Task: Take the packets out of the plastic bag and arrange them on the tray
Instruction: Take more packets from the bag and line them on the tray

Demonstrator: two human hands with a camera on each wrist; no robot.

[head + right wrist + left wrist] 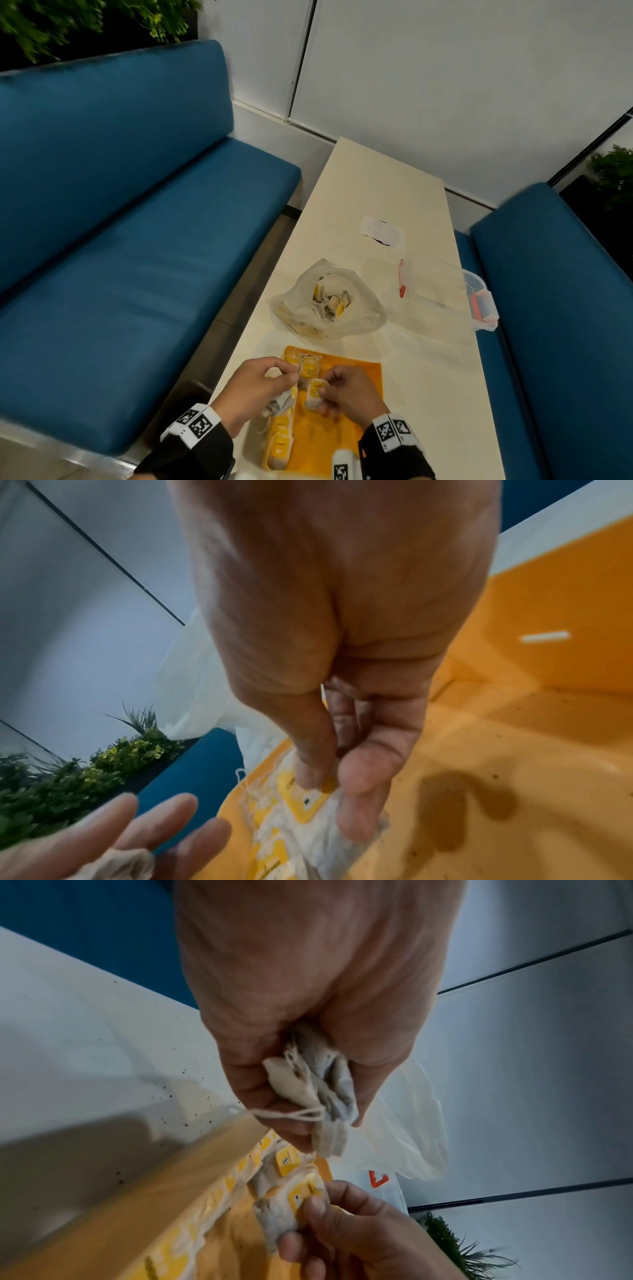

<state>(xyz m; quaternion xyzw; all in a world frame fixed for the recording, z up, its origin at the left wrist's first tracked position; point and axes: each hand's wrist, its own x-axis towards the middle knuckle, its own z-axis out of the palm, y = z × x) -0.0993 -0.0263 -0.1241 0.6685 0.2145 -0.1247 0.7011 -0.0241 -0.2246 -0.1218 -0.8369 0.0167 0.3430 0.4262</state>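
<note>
An orange tray [349, 407] lies at the near end of the table, with a row of yellow-tagged tea packets [279, 445] along its left side. My left hand [260, 387] hovers over the tray's left edge and grips a bunch of tea packets [318, 1085] with strings. My right hand [337, 390] pinches one packet [315, 394] by its yellow tag [304, 802] just above the tray floor [514, 791]. Beyond the tray sits the translucent plastic bag [329, 301], open, with more packets inside.
A clear plastic box with red clips [445, 294] stands right of the bag. A white paper with a dark disc [382, 231] lies farther up the cream table [387, 178]. Blue benches [120, 205] flank the table on both sides.
</note>
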